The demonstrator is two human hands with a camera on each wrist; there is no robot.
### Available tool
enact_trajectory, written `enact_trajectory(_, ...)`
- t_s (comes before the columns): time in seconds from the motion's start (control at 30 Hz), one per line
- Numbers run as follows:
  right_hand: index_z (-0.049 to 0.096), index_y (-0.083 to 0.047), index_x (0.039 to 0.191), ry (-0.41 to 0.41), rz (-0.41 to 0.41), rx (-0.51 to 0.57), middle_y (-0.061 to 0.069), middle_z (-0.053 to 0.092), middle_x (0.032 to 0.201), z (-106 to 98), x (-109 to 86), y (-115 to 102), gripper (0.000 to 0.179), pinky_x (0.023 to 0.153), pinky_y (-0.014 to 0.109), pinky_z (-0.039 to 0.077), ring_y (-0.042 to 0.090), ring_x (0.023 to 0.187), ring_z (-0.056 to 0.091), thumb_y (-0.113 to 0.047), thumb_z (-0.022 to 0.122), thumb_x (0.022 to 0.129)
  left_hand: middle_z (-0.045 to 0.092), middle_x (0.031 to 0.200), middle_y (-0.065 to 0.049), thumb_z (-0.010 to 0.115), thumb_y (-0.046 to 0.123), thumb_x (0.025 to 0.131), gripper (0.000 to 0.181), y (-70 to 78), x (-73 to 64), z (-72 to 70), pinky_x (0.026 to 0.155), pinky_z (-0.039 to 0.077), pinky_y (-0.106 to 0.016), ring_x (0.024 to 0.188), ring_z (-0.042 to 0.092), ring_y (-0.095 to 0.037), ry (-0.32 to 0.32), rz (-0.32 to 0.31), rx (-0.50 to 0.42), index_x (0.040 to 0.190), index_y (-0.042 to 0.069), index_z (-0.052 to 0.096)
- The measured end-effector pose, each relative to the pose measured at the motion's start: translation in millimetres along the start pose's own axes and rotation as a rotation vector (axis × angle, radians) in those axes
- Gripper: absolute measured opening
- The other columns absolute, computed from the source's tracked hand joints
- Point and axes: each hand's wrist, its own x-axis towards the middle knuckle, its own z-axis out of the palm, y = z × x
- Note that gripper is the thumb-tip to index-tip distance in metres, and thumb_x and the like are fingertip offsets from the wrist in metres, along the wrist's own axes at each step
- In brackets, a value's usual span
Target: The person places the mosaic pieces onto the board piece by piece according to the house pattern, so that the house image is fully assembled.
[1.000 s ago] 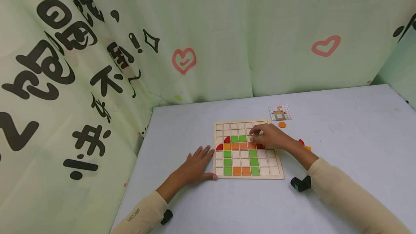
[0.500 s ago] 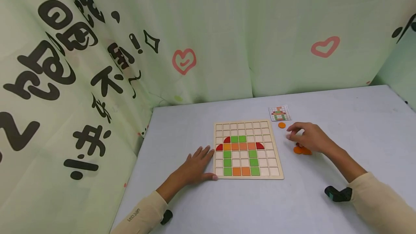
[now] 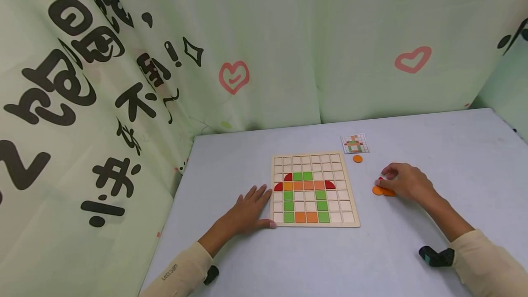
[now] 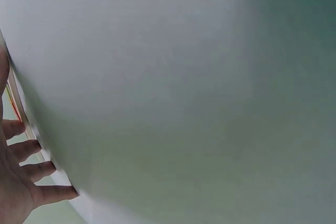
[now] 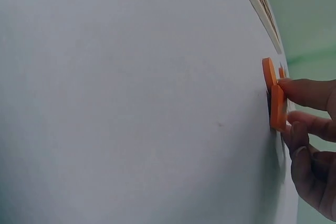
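A wooden grid board holds green, orange and red tiles in a mushroom-like pattern. My left hand lies with spread fingers along its left edge, fingertips and thumb at the frame. To the board's right, my right hand is over a small pile of loose tiles, thumb and index finger apart. In that pile are a round orange tile, an orange block and a red tile, partly hidden by the fingers. The right wrist view has the thumb tip right at the orange tiles.
A small pattern card lies beyond the board's upper right corner. Just below it is a lone orange disc. The white table meets a pale green curtain at the back and left.
My right hand has left the board's upper rows, moving right and down to the loose tiles. The red tile at the crossbar's right end now shows uncovered. My left hand stays still.
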Motion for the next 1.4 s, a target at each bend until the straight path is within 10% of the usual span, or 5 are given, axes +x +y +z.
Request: enact_trajectory(1.4,0.065,0.003,0.113,0.024,-0.051,0.020,0.024,0.069,0.102,12.1,0.6,-6.0,0.031,0.067,0.036,0.044,0.034,0.088,0.057,-0.016,0.072,0.089,0.022,0.168,-0.005,0.064,0.070,0.084,0.100,-0.3,-1.2,-1.1,0.115,0.028,-0.066,0.155,0.017,-0.034,0.004,0.004,-0.044,0.161,0.021,0.024)
